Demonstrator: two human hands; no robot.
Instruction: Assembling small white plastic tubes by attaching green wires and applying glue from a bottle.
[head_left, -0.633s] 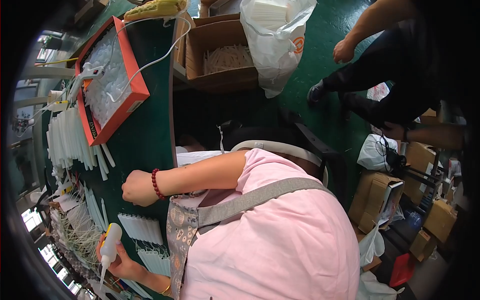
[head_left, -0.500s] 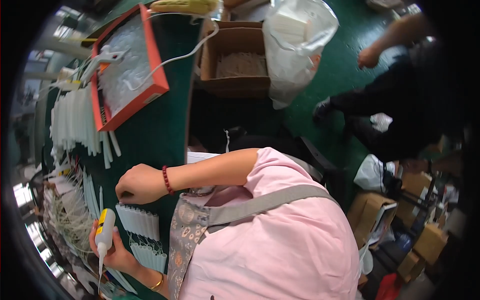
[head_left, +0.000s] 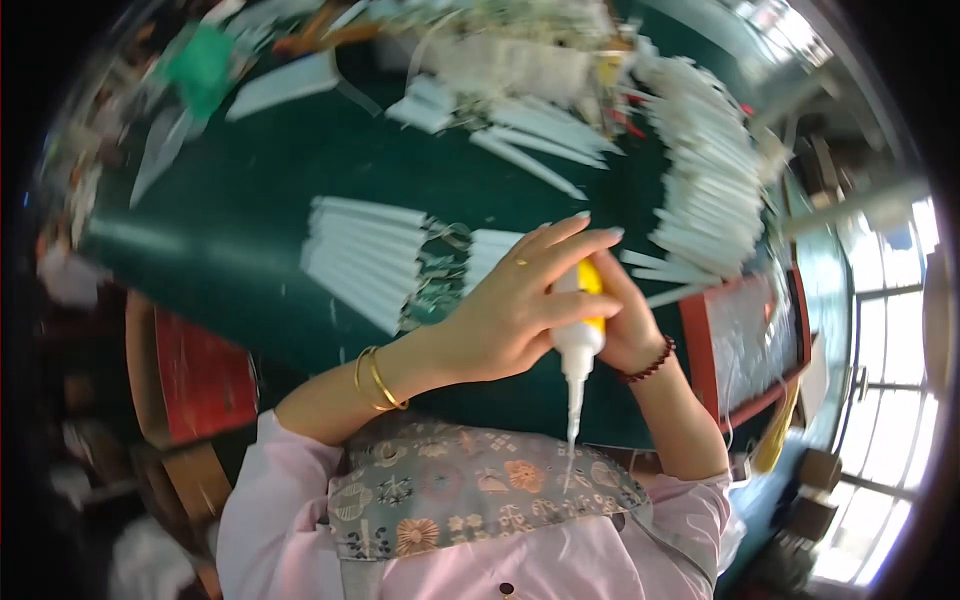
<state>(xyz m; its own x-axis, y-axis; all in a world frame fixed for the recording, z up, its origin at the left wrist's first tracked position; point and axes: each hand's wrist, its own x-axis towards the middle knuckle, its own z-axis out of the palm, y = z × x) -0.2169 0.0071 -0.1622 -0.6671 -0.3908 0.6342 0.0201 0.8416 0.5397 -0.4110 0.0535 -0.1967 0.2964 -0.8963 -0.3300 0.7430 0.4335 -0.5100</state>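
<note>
From the head camera: white bottle point(head_left: 578, 340) with yellow label, nozzle down toward the patterned apron point(head_left: 440, 490). Grasped in the left hand point(head_left: 510, 305), fingers bent across its body; probably inverted to bring contents to the tip. Just behind the bottle, right hand point(head_left: 632, 320), fingers mostly hidden; impossible to tell its grip. Beyond and left of the left hand, on the green table point(head_left: 230, 200), white tubes point(head_left: 365, 260) in two groups, thin wires point(head_left: 440, 260) between, likely laid side by side against tangling. Group nearer the fingers partly blocked by the left hand. Beyond both hands, loose tubes point(head_left: 530, 168). Right of the right hand, heaped tubes point(head_left: 705, 180); close by its forearm, red-orange box point(head_left: 698, 350), limiting elbow room.
</note>
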